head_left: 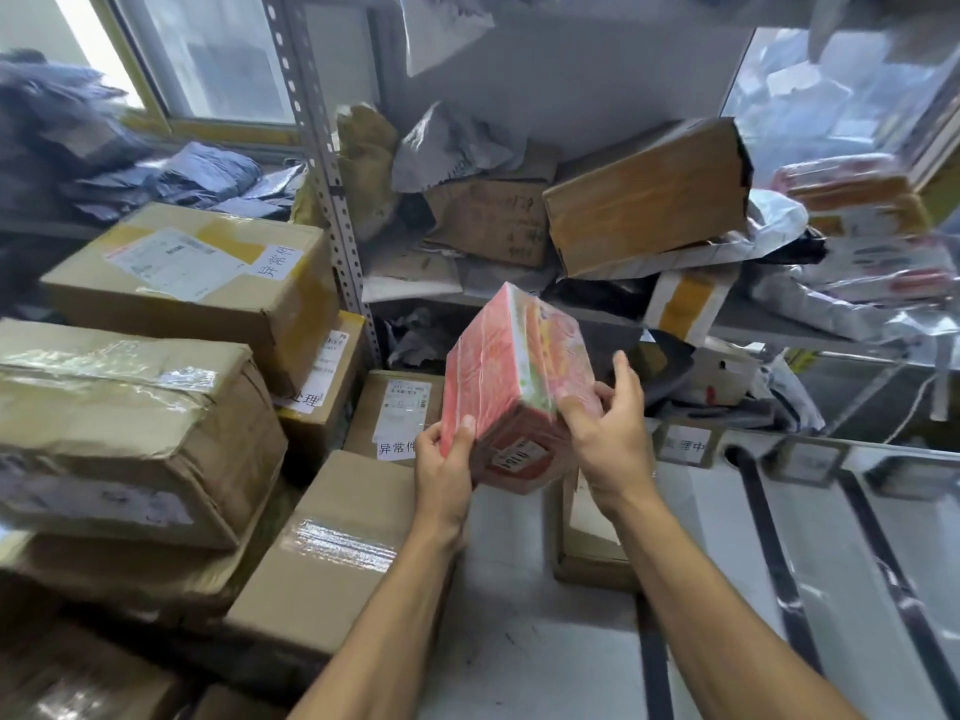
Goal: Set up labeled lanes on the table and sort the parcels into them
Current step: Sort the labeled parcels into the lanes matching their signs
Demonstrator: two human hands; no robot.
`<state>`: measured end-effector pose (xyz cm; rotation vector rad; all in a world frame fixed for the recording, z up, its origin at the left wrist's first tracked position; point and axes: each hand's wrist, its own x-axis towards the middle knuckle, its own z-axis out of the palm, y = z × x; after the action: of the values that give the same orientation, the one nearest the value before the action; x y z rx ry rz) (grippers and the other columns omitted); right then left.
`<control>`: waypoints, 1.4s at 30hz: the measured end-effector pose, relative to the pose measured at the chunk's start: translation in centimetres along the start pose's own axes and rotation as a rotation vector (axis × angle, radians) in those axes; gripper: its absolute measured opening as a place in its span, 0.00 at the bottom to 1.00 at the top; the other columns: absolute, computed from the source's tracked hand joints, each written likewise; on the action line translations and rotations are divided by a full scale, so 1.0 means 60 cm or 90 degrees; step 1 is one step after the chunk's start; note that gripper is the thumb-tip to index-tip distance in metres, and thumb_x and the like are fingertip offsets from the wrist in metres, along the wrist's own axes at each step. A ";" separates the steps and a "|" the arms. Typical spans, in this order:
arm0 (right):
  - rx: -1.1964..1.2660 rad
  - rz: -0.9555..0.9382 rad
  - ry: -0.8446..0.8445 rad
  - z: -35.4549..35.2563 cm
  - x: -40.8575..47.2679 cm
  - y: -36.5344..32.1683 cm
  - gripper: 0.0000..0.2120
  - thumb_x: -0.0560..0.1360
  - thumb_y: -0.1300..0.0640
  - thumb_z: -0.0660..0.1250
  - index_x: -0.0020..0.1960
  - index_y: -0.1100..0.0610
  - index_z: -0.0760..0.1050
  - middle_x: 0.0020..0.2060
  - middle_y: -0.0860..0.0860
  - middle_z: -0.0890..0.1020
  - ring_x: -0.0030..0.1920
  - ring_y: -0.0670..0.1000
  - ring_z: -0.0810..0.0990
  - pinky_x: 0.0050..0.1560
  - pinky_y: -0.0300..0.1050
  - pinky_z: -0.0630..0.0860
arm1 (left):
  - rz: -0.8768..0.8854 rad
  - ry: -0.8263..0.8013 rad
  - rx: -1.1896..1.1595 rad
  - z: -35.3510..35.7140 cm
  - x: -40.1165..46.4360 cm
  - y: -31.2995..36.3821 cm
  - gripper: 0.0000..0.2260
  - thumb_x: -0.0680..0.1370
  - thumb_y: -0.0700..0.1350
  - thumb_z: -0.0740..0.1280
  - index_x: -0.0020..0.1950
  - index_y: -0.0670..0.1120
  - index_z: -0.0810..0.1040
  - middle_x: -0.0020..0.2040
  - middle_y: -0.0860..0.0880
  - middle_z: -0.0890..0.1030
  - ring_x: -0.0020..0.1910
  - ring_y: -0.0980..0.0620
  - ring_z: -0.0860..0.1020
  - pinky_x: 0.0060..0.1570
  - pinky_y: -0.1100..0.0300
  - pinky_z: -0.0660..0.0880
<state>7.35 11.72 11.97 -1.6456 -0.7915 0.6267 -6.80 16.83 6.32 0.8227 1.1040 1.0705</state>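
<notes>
I hold a pink and red box wrapped in clear film [511,376] in the air above the table's back edge. My left hand [445,467] grips its lower left corner. My right hand [610,433] grips its lower right side, fingers up along the face. The box is tilted, one end pointing up and away. The white table [545,641] carries black tape strips [769,543] that split it into lanes. Small labelled cardboard signs [685,445] stand at the far end of the lanes. A flat cardboard parcel [587,537] lies in the leftmost lane, partly behind my right arm.
Brown cartons with white labels [192,283] are stacked at the left, some reaching the table's edge [332,553]. A metal shelf [332,163] behind holds a heap of boxes [644,200] and grey mailer bags [447,148]. More wrapped parcels [862,226] pile at the right.
</notes>
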 end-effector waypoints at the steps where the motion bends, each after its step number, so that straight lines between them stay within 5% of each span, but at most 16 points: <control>1: 0.037 0.044 -0.007 -0.009 0.000 0.000 0.47 0.74 0.50 0.73 0.81 0.52 0.46 0.75 0.50 0.63 0.70 0.51 0.71 0.64 0.53 0.76 | -0.009 -0.009 -0.010 0.002 -0.005 -0.004 0.31 0.67 0.60 0.73 0.61 0.42 0.71 0.58 0.37 0.80 0.56 0.41 0.81 0.57 0.40 0.78; 4: 0.199 0.137 -0.043 -0.035 -0.011 0.015 0.45 0.77 0.60 0.70 0.80 0.58 0.42 0.66 0.52 0.76 0.53 0.42 0.82 0.45 0.39 0.81 | -0.029 -0.016 -0.028 0.006 -0.018 -0.019 0.22 0.78 0.52 0.70 0.64 0.39 0.70 0.58 0.36 0.80 0.50 0.45 0.81 0.47 0.48 0.80; 7: 0.213 0.137 -0.043 -0.056 -0.026 0.042 0.25 0.81 0.62 0.63 0.76 0.61 0.62 0.59 0.51 0.82 0.48 0.42 0.83 0.39 0.33 0.78 | -0.059 -0.042 -0.036 0.004 -0.033 -0.030 0.14 0.81 0.48 0.65 0.63 0.42 0.71 0.54 0.39 0.80 0.44 0.51 0.80 0.39 0.57 0.77; 10: 0.315 0.129 -0.027 -0.074 -0.039 0.045 0.15 0.83 0.60 0.60 0.67 0.53 0.75 0.52 0.48 0.86 0.48 0.45 0.85 0.37 0.35 0.78 | -0.069 -0.072 -0.051 0.005 -0.058 -0.038 0.13 0.82 0.49 0.63 0.62 0.43 0.72 0.52 0.40 0.80 0.46 0.50 0.80 0.43 0.54 0.78; 13: 0.395 0.122 -0.046 -0.081 -0.053 0.035 0.13 0.82 0.56 0.59 0.65 0.50 0.73 0.56 0.52 0.85 0.53 0.51 0.85 0.44 0.47 0.81 | -0.064 -0.131 -0.066 0.012 -0.080 -0.039 0.17 0.82 0.52 0.62 0.68 0.46 0.71 0.58 0.39 0.81 0.56 0.45 0.80 0.51 0.48 0.78; 16: 0.453 0.106 -0.063 -0.090 -0.061 0.023 0.14 0.81 0.54 0.59 0.67 0.51 0.68 0.58 0.55 0.83 0.56 0.57 0.83 0.50 0.55 0.82 | 0.000 -0.212 0.000 0.021 -0.093 -0.019 0.21 0.80 0.58 0.61 0.73 0.65 0.65 0.60 0.50 0.83 0.57 0.50 0.82 0.47 0.54 0.81; 19: 0.396 0.093 -0.060 -0.106 -0.061 0.018 0.18 0.77 0.49 0.61 0.66 0.49 0.68 0.56 0.51 0.84 0.54 0.55 0.84 0.47 0.55 0.82 | 0.061 -0.293 0.086 0.028 -0.096 -0.001 0.19 0.80 0.63 0.57 0.71 0.64 0.71 0.58 0.53 0.83 0.56 0.55 0.82 0.42 0.62 0.80; 25: 0.382 0.070 -0.047 -0.131 -0.070 0.020 0.16 0.77 0.51 0.62 0.65 0.49 0.70 0.55 0.53 0.84 0.52 0.55 0.85 0.46 0.53 0.83 | 0.079 -0.290 0.153 0.049 -0.116 0.013 0.14 0.77 0.65 0.58 0.57 0.66 0.79 0.55 0.57 0.84 0.54 0.57 0.82 0.43 0.62 0.80; 30: 0.252 0.000 -0.073 -0.130 -0.091 0.009 0.16 0.73 0.48 0.63 0.61 0.43 0.70 0.58 0.51 0.80 0.54 0.50 0.84 0.46 0.44 0.81 | 0.011 -0.355 0.100 0.071 -0.128 0.023 0.30 0.67 0.77 0.62 0.60 0.61 0.81 0.58 0.51 0.84 0.57 0.49 0.83 0.47 0.60 0.80; 33: 0.176 -0.035 -0.109 -0.136 -0.101 -0.004 0.15 0.74 0.45 0.62 0.61 0.38 0.72 0.57 0.45 0.81 0.54 0.46 0.83 0.48 0.44 0.82 | -0.013 -0.336 0.074 0.069 -0.134 0.011 0.24 0.71 0.67 0.68 0.61 0.56 0.80 0.57 0.47 0.85 0.54 0.45 0.84 0.44 0.56 0.82; 37: -0.001 -0.061 -0.158 -0.158 -0.102 -0.008 0.22 0.79 0.36 0.53 0.70 0.38 0.72 0.69 0.46 0.74 0.67 0.50 0.74 0.64 0.57 0.76 | -0.092 -0.316 -0.048 0.053 -0.137 -0.016 0.26 0.77 0.60 0.62 0.69 0.45 0.76 0.61 0.39 0.82 0.58 0.40 0.81 0.50 0.51 0.80; 42: 0.028 -0.038 -0.067 -0.193 -0.077 0.000 0.20 0.80 0.52 0.66 0.71 0.42 0.69 0.62 0.37 0.77 0.59 0.44 0.80 0.54 0.43 0.80 | -0.118 -0.325 -0.190 0.043 -0.141 -0.034 0.23 0.81 0.56 0.57 0.70 0.45 0.76 0.62 0.35 0.79 0.58 0.41 0.79 0.57 0.45 0.77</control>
<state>13.21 0.95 14.35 -1.5540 -0.8945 0.6888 -4.56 8.13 7.54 0.6867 0.5601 0.7836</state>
